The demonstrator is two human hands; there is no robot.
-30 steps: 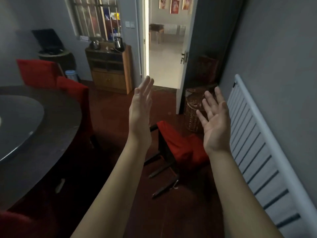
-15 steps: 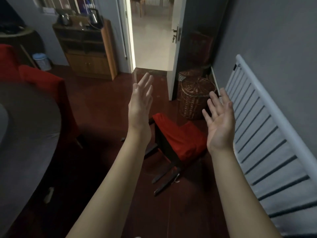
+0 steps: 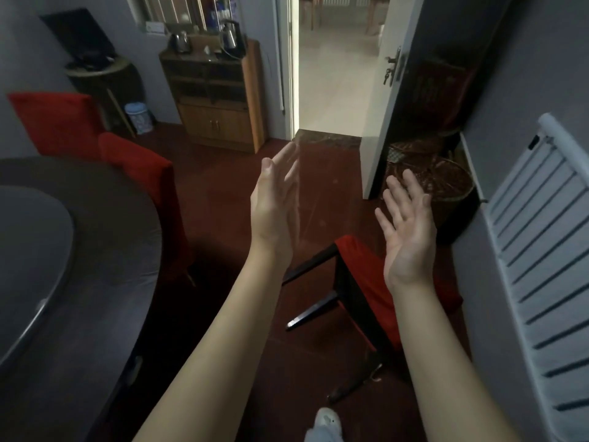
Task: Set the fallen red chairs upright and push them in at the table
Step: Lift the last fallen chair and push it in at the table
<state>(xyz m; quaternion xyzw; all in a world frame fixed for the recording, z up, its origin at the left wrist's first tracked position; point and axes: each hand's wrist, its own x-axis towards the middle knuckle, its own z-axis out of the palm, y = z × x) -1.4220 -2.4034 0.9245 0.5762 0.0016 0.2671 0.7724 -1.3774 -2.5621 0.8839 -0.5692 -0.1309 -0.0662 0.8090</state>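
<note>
The fallen red chair (image 3: 360, 266) lies on its side on the dark red floor (image 3: 318, 186), at about 5 o'clock in the head view. Its dark legs (image 3: 312, 314) point toward 9 o'clock, at the round table (image 3: 95, 237). The white radiator (image 3: 541, 250) is near it at 3 o'clock, and a wicker basket (image 3: 443, 186) stands beyond it at 1 o'clock.

Both hands hover above the chair and touch nothing. The left hand (image 3: 275, 202) is edge-on with straight fingers. The right hand (image 3: 408, 224) is palm-up with its fingers spread wide.

The chair looks like a stiff wooden frame under a loose fabric cover, probably of moderate weight. The cloth may slide over the wood, so a firm hold should go through it to the backrest rail, with the other hand on the seat edge. Two red chairs (image 3: 140, 167) stand upright at the table, at 10 o'clock.

No brand, label or writing is legible.
</note>
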